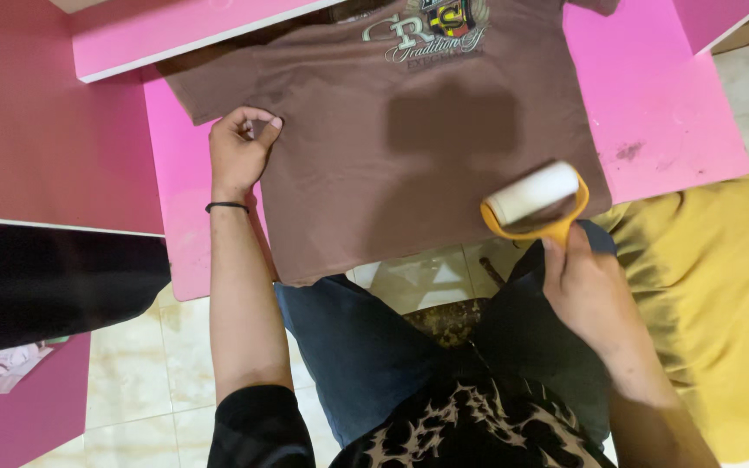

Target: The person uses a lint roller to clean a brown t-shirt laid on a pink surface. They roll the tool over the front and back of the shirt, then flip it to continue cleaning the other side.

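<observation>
A brown T-shirt (374,147) with a printed chest design lies flat on a pink table (669,113), its hem hanging over the near edge. My left hand (240,147) pinches the shirt's left side near the sleeve. My right hand (587,290) grips the yellow handle of a lint roller (535,204); its white roll rests on the shirt's lower right part.
A pink shelf board (175,35) runs along the far left. A dark red panel (36,130) stands at the left. Yellow cloth (713,295) lies at the right beside my knee. Pale tiled floor (132,364) shows below.
</observation>
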